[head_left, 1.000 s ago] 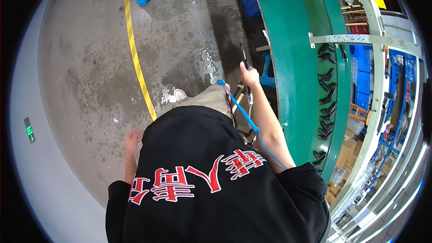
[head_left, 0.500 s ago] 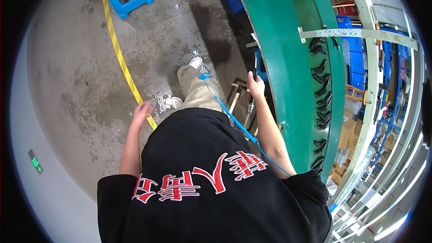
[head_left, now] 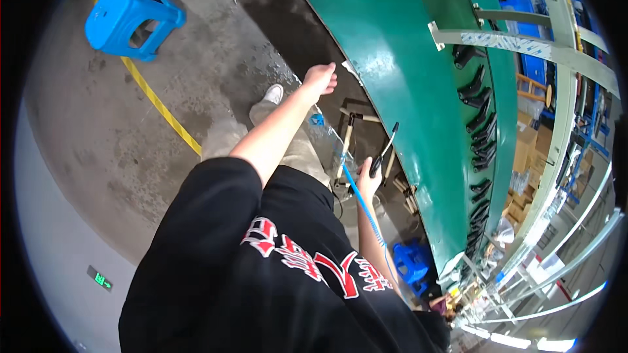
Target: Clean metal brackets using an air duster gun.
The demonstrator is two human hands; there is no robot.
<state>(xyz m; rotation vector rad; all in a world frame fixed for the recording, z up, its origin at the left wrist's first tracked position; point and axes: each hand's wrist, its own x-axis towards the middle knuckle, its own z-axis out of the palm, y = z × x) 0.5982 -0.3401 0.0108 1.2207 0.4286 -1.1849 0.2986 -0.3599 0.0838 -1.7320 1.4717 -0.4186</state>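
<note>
My right hand (head_left: 368,180) is wrapped round the black handle of a slender tool (head_left: 375,166). A thin metal shaft sticks up from the handle and ends in a dark tip, just over the edge of the green bench (head_left: 392,91); its exact kind is unclear. Stretched across my body, my left hand (head_left: 319,82) has its fingers curled in, with nothing visible in them. It is beside the bench edge, near a whitish scrap (head_left: 353,70). A blue coiled cord (head_left: 366,209) runs along my right forearm towards a small blue clip (head_left: 317,119).
Several black angled parts (head_left: 479,95) lie in a row along the bench's far side, behind a metal post bracket (head_left: 510,44). On the left, a blue stool (head_left: 124,19) stands by a yellow floor line (head_left: 154,99). A framed stand (head_left: 347,147) is under the bench edge.
My left hand has swung right and forward across my body to the bench edge. My right hand, still gripping the tool, is lower in view. The view has turned, and the stool appears further left.
</note>
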